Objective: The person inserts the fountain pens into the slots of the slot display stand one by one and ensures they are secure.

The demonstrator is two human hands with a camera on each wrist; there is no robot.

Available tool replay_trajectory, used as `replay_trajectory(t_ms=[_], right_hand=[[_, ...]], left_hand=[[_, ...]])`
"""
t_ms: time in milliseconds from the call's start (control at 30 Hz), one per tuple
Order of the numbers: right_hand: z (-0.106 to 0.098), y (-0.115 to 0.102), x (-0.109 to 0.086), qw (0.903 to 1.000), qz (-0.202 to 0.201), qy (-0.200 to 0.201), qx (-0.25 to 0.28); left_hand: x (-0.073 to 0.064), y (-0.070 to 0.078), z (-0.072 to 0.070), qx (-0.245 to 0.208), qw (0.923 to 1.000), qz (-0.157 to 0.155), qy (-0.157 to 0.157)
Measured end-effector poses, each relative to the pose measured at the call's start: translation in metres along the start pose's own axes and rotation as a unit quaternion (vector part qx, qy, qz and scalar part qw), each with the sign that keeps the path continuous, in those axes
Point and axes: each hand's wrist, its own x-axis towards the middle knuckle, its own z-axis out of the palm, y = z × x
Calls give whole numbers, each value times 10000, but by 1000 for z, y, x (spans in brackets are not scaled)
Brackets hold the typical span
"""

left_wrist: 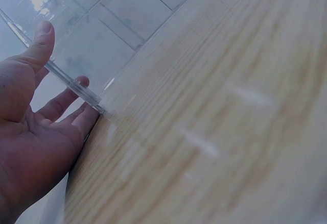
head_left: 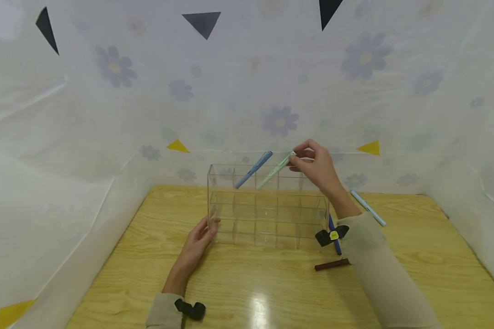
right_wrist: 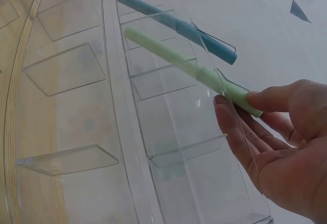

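A clear acrylic organizer with rows of compartments stands on the table. My left hand steadies its lower left side, the thumb in front of the edge and the fingers behind. Between thumb and fingertips, my right hand pinches the upper end of a light green pen. That pen slants down into the organizer's top row, as the right wrist view shows. Just left of it, a blue pen leans in the same row.
Right of the organizer lie a light blue pen, a dark blue pen partly hidden by the right wrist camera, and a dark brown pen. A flowered white curtain hangs behind the wooden table.
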Motion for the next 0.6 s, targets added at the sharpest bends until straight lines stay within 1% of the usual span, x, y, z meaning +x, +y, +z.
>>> replay_trajectory(t_ms=[200,367,500,600], right_hand=[[0,-1,-1,9999,27,-26,-144],[-2,-1,-1,9999,53,-75,-77],[-7,-1,-3,9999,72,-112,25],[-13,-3,-7,10000,50,-36,1]], left_hand=[[0,0,-1,11,10000,29,-31],[2,0,-1,24,9999,95,-45],[3,0,-1,46,9998,161,-77],[4,-1,-1,53,9998,163,-67]])
